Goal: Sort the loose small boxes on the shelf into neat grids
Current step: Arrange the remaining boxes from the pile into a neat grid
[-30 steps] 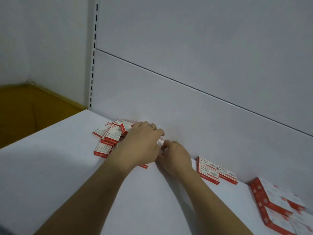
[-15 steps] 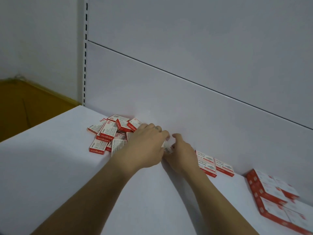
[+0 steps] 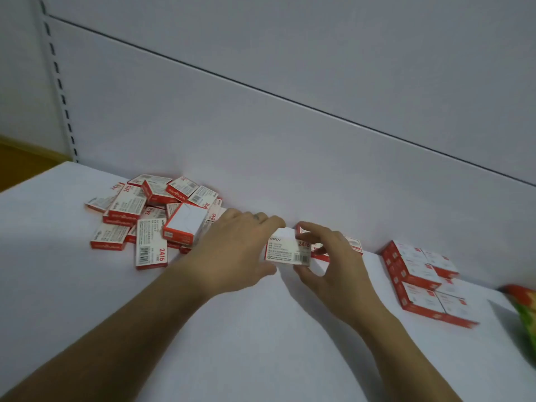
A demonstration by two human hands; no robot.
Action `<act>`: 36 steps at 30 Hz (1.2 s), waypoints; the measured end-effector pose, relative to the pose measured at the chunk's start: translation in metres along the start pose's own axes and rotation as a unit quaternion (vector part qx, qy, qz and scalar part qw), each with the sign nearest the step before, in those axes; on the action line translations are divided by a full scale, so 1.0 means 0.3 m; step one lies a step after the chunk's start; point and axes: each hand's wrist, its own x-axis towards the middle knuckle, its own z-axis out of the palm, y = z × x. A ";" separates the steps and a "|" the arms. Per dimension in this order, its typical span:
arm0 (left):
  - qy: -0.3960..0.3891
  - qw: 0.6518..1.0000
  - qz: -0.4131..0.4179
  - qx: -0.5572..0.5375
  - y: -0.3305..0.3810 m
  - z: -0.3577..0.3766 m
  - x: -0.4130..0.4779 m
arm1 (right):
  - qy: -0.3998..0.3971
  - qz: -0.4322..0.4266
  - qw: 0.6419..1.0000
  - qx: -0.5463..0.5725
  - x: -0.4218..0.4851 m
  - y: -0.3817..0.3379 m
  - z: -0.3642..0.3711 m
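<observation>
A loose pile of several small red-and-white boxes (image 3: pixel 150 219) lies on the white shelf (image 3: pixel 261 329) against the back panel, left of centre. Both hands hold one small box (image 3: pixel 287 252) between them just above the shelf: my left hand (image 3: pixel 237 250) grips its left end, my right hand (image 3: pixel 327 262) pinches its right end. Behind my right hand a short row of flat boxes (image 3: pixel 352 245) lies along the back panel, partly hidden. A neat stacked grid of boxes (image 3: pixel 420 280) stands at the right.
A colourful red, green and yellow packet (image 3: pixel 525 311) pokes in at the right edge. The slotted shelf upright (image 3: pixel 58 82) rises at the left, with a brown floor (image 3: pixel 20 163) beyond the shelf's left end.
Both hands have pulled back from the pile with one box lifted between them. More of the pile and the grid at the right shows as the view shifted.
</observation>
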 end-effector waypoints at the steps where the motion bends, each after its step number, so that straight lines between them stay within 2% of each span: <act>1: 0.002 1.000 0.000 -0.010 0.005 0.004 -0.001 | 0.008 -0.001 1.000 0.006 -0.009 0.004 -0.001; 5: 0.008 0.999 -0.012 -0.035 0.002 0.023 0.002 | 0.056 0.003 0.997 0.048 -0.012 -0.003 -0.006; 9: 0.023 0.998 -0.026 -0.057 -0.009 0.026 0.009 | 0.071 0.000 0.996 0.061 -0.017 -0.027 0.004; 12: 0.052 0.996 -0.029 -0.070 -0.020 0.029 0.009 | 0.082 0.053 0.991 0.097 -0.020 -0.034 0.005; 17: 0.101 0.992 0.011 -0.077 0.004 0.031 0.006 | 0.007 0.171 0.957 0.234 -0.019 -0.066 0.000; 20: 0.117 0.989 0.063 -0.070 0.029 0.039 0.006 | -0.016 0.217 0.921 0.324 -0.020 -0.084 0.012; 23: 0.112 0.984 0.080 -0.110 0.031 0.050 0.008 | -0.047 0.229 0.873 0.427 -0.013 -0.074 -0.004; 25: 0.094 0.984 0.070 -0.137 0.029 0.053 0.007 | -0.075 0.211 0.823 0.522 -0.011 -0.063 -0.023; 28: 0.050 0.986 0.033 -0.157 0.026 0.058 0.006 | -0.100 0.195 0.716 0.662 -0.010 -0.059 -0.039; 29: 0.044 0.984 0.023 -0.169 0.023 0.059 0.005 | -0.096 0.199 0.695 0.684 -0.010 -0.058 -0.038; 30: 0.041 0.983 0.014 -0.181 0.019 0.059 0.006 | -0.085 0.205 0.691 0.688 -0.009 -0.055 -0.035; 33: 0.038 0.976 -0.010 -0.213 0.010 0.064 0.011 | -0.036 0.229 0.739 0.633 0.000 -0.046 -0.031; 36: 0.044 0.963 -0.036 -0.262 0.018 0.065 0.014 | -0.023 0.236 0.760 0.605 0.001 -0.048 -0.036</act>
